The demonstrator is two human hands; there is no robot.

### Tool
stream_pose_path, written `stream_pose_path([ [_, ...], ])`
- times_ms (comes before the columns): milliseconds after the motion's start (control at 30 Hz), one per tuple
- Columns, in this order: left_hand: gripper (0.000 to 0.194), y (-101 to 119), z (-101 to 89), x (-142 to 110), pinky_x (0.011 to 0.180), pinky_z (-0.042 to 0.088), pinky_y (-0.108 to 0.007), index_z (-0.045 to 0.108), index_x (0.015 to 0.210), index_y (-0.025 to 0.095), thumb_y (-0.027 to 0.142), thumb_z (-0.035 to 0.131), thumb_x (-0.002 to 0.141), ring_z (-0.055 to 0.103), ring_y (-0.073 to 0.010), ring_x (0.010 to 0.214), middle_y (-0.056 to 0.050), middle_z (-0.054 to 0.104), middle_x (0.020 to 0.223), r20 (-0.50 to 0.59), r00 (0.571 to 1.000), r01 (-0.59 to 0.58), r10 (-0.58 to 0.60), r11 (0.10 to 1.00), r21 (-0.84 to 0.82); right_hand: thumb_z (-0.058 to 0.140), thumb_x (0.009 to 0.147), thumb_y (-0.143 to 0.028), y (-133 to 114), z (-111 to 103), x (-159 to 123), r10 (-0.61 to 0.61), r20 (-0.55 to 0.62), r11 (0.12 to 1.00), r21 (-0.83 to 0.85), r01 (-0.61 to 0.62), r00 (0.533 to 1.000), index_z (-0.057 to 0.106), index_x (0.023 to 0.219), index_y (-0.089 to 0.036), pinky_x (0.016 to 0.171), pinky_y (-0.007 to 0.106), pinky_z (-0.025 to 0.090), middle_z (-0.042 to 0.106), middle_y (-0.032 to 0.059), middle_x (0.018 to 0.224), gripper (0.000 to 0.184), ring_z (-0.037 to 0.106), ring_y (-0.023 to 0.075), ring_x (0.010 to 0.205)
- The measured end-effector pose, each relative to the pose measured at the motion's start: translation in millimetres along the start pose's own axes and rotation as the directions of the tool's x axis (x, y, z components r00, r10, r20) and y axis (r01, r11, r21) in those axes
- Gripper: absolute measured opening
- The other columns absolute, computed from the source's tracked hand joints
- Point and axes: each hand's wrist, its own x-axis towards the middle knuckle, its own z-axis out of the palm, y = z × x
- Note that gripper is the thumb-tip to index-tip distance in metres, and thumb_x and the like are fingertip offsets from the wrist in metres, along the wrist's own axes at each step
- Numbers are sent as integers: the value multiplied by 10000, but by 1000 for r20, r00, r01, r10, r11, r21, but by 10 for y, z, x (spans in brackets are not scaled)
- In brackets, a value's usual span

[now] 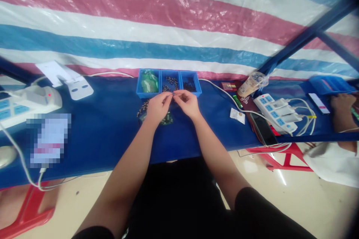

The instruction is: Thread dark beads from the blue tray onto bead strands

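Note:
My left hand and my right hand meet fingertip to fingertip just in front of a blue three-compartment tray. Both are closed in a pinch, on something too small to name. In the tray's left compartment lies a green plastic bag. Small brass-and-dark parts fill some of the middle compartment, and small dark parts sit in the right one. More small metal parts are heaped on the blue table beside my left hand. Partly under that hand is a green clear bag.
To the right are a drink cup, a white power strip with cables, a dark phone and a small white packet. A white stand and a blurred-out phone are left. Another person's hand rests far right.

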Motion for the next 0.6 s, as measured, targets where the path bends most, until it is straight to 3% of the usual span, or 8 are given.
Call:
stream_pose_path([
  [600, 282, -30, 47, -22, 742, 536, -270, 704, 1163, 208, 367, 565, 977, 692, -150, 716, -35, 751, 845, -22, 999, 39, -40, 999, -26, 713, 832, -482, 18, -4, 19, 64, -2, 998, 24, -63, 998, 710, 1066, -220, 779, 326, 579, 728, 42, 915, 351, 680, 160, 804],
])
